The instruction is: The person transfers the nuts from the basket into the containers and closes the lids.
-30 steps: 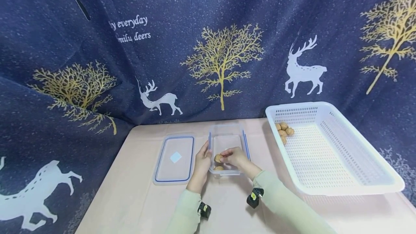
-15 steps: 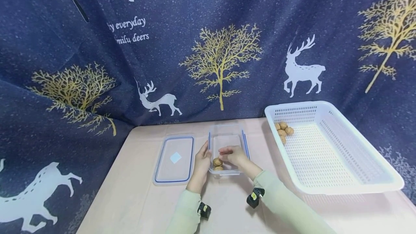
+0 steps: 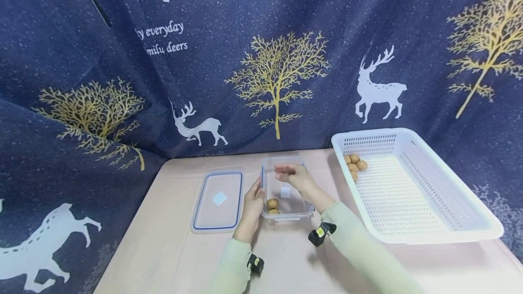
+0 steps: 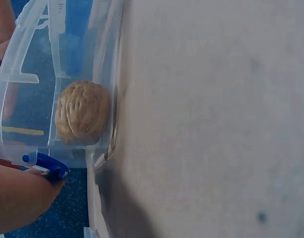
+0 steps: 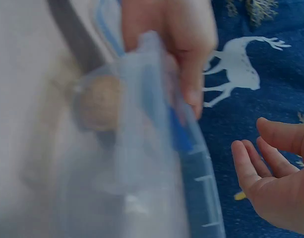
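Observation:
A clear plastic food box (image 3: 292, 212) stands on the table with two walnuts (image 3: 272, 203) in its near left corner; one walnut (image 4: 83, 113) shows large through the wall in the left wrist view. My left hand (image 3: 254, 201) holds the box by its left wall, thumb and fingers on either side of the rim. Over the box hovers my right hand (image 3: 297, 177), fingers loosely bent and nothing held. In the right wrist view the right hand (image 5: 280, 173) appears apart from the box, thumb and fingers spread.
A blue-edged lid (image 3: 218, 201) lies flat left of the box. At the right stands a white slotted basket (image 3: 421, 239) with several walnuts (image 3: 353, 165) in its far left corner. A patterned dark blue cloth (image 3: 245, 80) hangs behind the table (image 3: 171, 248).
My right hand has let go of a walnut in the box's near left corner, then moved up and away toward the far side. The left hand stays on the box.

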`<state>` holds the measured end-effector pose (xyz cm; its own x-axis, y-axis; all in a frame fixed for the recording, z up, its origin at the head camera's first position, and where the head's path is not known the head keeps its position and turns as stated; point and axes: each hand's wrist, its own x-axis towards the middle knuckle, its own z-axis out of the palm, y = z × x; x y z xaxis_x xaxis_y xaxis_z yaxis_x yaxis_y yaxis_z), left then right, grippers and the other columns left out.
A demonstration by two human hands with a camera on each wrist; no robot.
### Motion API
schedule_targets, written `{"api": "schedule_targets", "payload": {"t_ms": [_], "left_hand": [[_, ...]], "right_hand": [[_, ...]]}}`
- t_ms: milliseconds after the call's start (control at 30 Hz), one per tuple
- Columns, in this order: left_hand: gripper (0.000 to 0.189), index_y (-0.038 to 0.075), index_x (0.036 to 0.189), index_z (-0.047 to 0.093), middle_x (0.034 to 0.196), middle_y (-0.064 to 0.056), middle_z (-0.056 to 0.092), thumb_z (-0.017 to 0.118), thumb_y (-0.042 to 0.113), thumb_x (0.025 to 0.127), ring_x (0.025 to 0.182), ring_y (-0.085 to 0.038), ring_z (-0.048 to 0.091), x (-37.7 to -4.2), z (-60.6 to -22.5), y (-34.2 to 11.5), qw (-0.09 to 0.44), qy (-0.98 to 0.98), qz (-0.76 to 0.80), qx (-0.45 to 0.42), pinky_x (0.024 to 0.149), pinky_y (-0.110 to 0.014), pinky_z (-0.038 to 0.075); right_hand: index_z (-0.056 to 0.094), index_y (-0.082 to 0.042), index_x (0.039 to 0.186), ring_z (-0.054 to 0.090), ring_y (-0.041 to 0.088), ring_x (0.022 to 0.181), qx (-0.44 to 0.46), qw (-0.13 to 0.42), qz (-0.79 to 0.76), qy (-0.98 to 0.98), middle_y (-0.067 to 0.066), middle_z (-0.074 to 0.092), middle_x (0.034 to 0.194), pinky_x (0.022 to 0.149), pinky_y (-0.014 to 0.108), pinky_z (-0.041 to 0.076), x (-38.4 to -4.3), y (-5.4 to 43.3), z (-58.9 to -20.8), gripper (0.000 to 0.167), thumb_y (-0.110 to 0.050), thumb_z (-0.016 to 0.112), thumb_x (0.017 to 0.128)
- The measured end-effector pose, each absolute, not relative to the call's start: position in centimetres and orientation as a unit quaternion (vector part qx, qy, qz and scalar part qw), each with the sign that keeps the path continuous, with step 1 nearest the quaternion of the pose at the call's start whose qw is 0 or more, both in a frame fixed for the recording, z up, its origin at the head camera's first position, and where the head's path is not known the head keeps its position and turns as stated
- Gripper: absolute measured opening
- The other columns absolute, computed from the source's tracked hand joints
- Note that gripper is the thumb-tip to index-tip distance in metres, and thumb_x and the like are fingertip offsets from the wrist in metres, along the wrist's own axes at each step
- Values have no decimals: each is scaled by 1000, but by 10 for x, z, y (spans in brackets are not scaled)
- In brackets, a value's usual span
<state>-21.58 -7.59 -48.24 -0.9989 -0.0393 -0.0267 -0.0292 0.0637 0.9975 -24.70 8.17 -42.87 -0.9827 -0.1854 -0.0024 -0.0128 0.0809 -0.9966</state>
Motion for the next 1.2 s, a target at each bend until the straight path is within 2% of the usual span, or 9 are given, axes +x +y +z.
{"api": "schedule_targets", "payload": {"t_ms": [200,400,633,833,967,1067,1200], "left_hand": [[48,-1,147,33,152,-23,30,41,5,100,139,-41,29,-222,-493,-77,5,-729,-684,23,115,-50,25],[49,-2,147,31,152,-23,28,42,5,100,139,-41,28,-223,-493,-78,5,-729,-684,26,115,-49,25],[49,0,147,33,151,-23,31,42,5,99,138,-42,30,-222,-495,-77,11,-732,-681,24,115,-49,25],[48,0,146,36,149,-25,33,42,7,100,136,-43,32,-219,-494,-77,30,-737,-675,9,114,-48,28],[48,1,147,35,151,-22,32,42,6,99,138,-41,30,-222,-496,-77,15,-727,-686,21,115,-47,26],[48,1,147,34,151,-23,31,41,4,99,138,-41,30,-224,-497,-78,9,-729,-684,27,115,-48,25],[49,1,147,34,152,-22,31,41,3,99,138,-41,30,-225,-497,-78,5,-730,-683,29,115,-48,26]], "right_hand": [[58,4,127,61,27,111,-60,45,-675,734,20,62,124,104,40,45,-262,88,-406,39,-4,65,89],[59,-3,129,59,27,115,-59,44,-669,739,16,62,127,106,38,44,-273,99,-377,40,-8,67,90],[54,2,132,58,28,117,-84,24,-666,741,22,56,132,103,35,46,-284,126,-356,43,-4,64,91],[51,3,135,59,19,115,-88,-4,-654,751,22,53,136,108,33,41,-292,156,-343,47,-8,65,91],[48,1,138,57,14,116,-90,-12,-650,755,20,52,138,112,33,37,-294,177,-338,51,-13,65,92],[47,-1,140,57,8,115,-90,-13,-656,749,14,55,136,114,34,33,-296,193,-338,55,-18,66,92],[44,-1,141,57,3,111,-93,-2,-697,711,-1,64,121,112,29,36,-296,214,-339,56,-15,66,92]]}}
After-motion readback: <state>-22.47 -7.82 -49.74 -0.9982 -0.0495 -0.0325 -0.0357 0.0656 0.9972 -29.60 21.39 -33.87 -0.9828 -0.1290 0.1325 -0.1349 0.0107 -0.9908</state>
